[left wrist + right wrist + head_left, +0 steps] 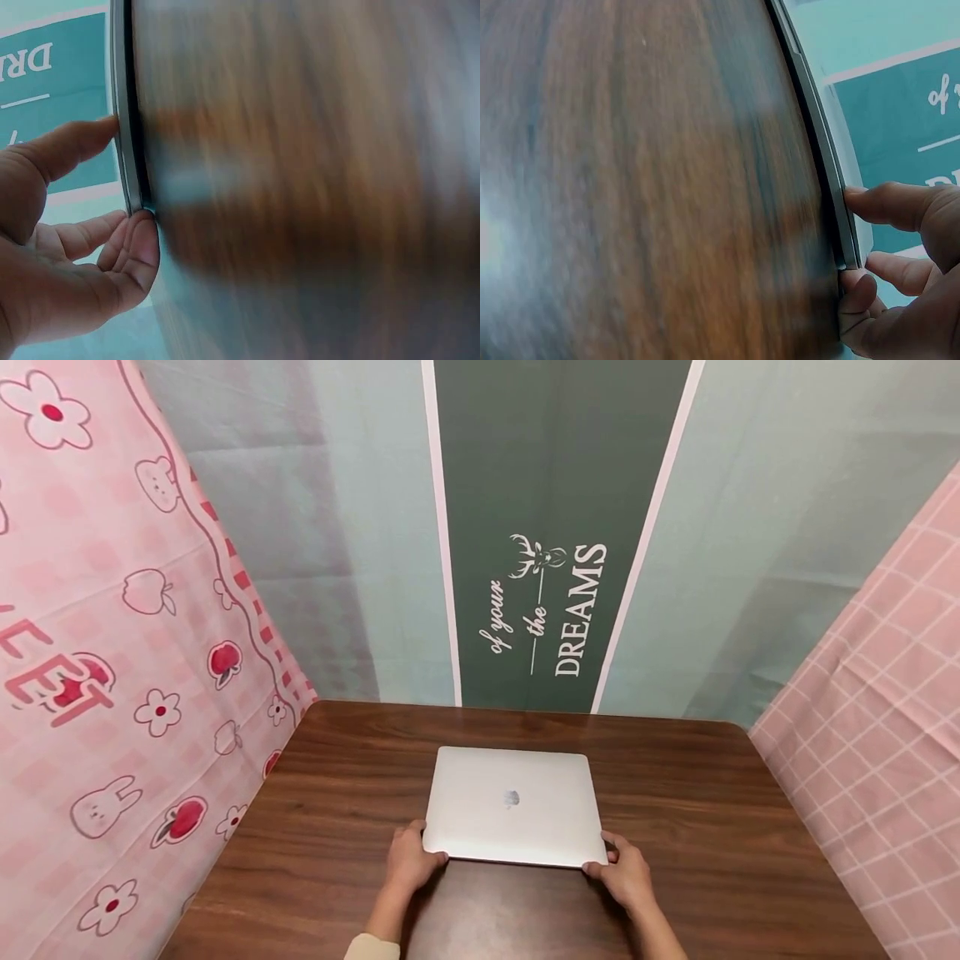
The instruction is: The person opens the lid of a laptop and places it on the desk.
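Looking at a big striped backdrop (382, 502) beyond the desk's far edge, plus flowery pink fabric (112, 635) off the left edge and pink checked fabric (877, 777) off the right; probably hung like that to screen off the surroundings; next size down, got a wood-grain desk (720, 827), near edge out of frame; on top of that, a closed silver laptop (517, 831), about midway between the desk's left and right edges and fairly near the far one, roughly parallel to it; most likely centered so as to suit both arms evenly; can't tell whether fully flat or raised a touch.

Pinching the near corner on the desk's left side with the left grip (409, 858), thumb at the near edge, fingers around the side; mirroring that at the other near corner with the right grip (627, 868); both spread just enough for those slim corners; seems like a sensible hold for keeping the thing level and square; last and smallest, a dark logo (512, 798) mid-lid, facing up.
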`<state>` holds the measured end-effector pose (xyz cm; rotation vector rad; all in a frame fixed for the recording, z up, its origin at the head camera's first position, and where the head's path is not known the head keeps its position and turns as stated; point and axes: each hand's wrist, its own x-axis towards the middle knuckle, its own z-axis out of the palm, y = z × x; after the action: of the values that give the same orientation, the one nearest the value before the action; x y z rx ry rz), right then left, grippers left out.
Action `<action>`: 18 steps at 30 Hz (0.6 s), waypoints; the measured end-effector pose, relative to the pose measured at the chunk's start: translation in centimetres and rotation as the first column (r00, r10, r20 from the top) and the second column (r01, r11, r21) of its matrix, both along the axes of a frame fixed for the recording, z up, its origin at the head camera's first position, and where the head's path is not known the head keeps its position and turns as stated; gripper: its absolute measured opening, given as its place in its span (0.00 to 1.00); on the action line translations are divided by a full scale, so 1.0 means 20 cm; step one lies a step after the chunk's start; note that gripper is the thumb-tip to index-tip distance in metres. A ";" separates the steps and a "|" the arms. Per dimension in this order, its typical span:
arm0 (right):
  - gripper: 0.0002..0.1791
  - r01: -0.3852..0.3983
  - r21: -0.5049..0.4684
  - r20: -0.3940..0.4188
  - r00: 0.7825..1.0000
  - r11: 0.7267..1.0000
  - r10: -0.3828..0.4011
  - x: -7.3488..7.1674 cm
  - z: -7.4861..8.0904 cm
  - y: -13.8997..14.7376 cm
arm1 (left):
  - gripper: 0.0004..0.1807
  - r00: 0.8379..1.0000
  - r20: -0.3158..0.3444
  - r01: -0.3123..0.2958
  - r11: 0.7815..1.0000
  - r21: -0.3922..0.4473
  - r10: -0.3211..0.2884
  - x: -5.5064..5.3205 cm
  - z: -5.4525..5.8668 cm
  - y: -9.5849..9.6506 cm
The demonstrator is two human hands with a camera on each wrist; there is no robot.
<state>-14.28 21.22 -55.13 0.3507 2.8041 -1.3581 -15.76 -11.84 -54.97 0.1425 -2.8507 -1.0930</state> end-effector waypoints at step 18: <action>0.37 0.032 0.003 0.023 0.999 0.999 -0.032 0.07 -0.01 0.12 | 0.33 0.999 -0.037 -0.003 0.999 0.047 0.005 0.05 0.01 0.12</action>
<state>-12.97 23.60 -55.24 0.4099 2.7938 -1.3475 -14.68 -9.52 -54.84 0.1294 -2.7922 -1.1506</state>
